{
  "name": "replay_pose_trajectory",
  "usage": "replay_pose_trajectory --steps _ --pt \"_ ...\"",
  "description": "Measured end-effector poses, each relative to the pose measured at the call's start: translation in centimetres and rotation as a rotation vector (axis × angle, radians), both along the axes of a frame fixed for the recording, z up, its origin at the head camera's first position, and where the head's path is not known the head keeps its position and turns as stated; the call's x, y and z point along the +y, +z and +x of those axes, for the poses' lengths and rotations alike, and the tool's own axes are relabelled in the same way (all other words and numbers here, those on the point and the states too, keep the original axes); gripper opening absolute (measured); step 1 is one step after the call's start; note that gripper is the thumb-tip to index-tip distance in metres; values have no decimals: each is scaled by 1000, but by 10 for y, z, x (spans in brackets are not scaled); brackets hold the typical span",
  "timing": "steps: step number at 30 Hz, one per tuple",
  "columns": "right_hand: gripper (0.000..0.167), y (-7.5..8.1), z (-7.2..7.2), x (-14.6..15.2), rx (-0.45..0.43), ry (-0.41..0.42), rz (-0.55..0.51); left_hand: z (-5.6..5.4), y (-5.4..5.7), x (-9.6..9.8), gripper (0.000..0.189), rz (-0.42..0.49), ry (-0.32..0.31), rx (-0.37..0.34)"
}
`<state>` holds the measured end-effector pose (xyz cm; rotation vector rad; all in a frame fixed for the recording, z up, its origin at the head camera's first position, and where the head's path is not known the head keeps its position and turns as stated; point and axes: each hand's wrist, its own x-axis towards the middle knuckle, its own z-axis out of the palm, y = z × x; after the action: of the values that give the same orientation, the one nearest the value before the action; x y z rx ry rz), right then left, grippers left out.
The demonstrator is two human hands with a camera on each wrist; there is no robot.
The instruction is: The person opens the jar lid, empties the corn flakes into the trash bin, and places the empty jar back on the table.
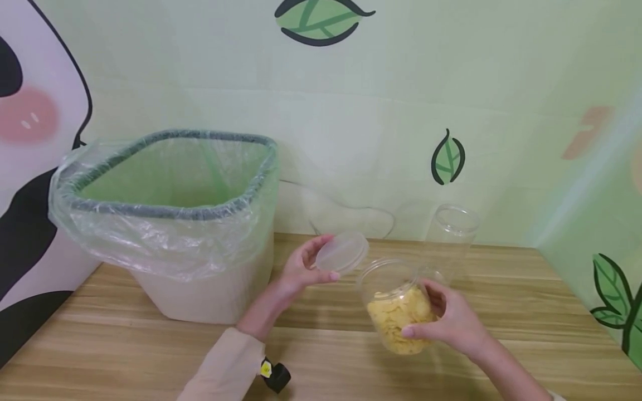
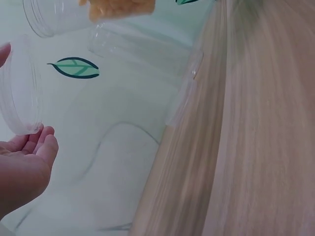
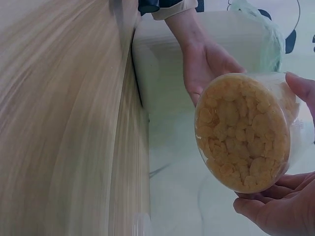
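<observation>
My left hand (image 1: 301, 267) pinches a round translucent lid (image 1: 343, 253) by its edge, tilted and held above the table; the left wrist view shows the lid (image 2: 22, 88) edge-on between thumb and fingers. In my right hand (image 1: 453, 323) is a clear plastic jar (image 1: 383, 277), tilted toward the lid, its mouth uncovered. Thin yellow flakes (image 1: 398, 317) fill much of the jar. The right wrist view looks at the jar's round base (image 3: 243, 132), off the table, with flakes pressed against it. Lid and jar are apart. Behind the right hand stands a tall clear container (image 1: 451, 234) without visible contents.
A large pale bin (image 1: 200, 295) lined with a green translucent bag (image 1: 165, 245) stands open-topped at the left. Beneath everything is a wood-grain table (image 1: 321, 356), backed by a green wall (image 1: 341, 139) with printed leaves. A flat translucent piece (image 2: 181, 102) lies near the tall container.
</observation>
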<state>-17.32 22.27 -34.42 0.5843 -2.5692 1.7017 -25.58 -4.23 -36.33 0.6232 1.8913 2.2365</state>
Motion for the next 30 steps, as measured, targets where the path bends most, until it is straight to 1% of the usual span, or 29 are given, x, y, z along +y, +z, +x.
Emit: replay_pose_trajectory --steps 3,12,17,20,22,24,30 --pt "74 0 0 2 11 -4 -6 -3 -2 0 75 -22 15 -19" --pt "68 1 -1 9 64 -11 -53 -13 -13 1 75 -73 59 -40" --pt "70 5 -1 13 49 -17 -54 -19 -19 2 76 -91 93 -33" --pt "70 7 -1 13 45 -35 -40 -22 -24 3 76 -106 114 -42" --pt "70 9 0 14 54 -44 -30 -25 -27 4 76 -133 132 -35" --pt "70 10 0 14 60 -50 -23 -28 -31 5 77 -150 148 -43" --pt "69 11 0 14 59 -46 -28 -33 -40 7 81 -208 174 -52"
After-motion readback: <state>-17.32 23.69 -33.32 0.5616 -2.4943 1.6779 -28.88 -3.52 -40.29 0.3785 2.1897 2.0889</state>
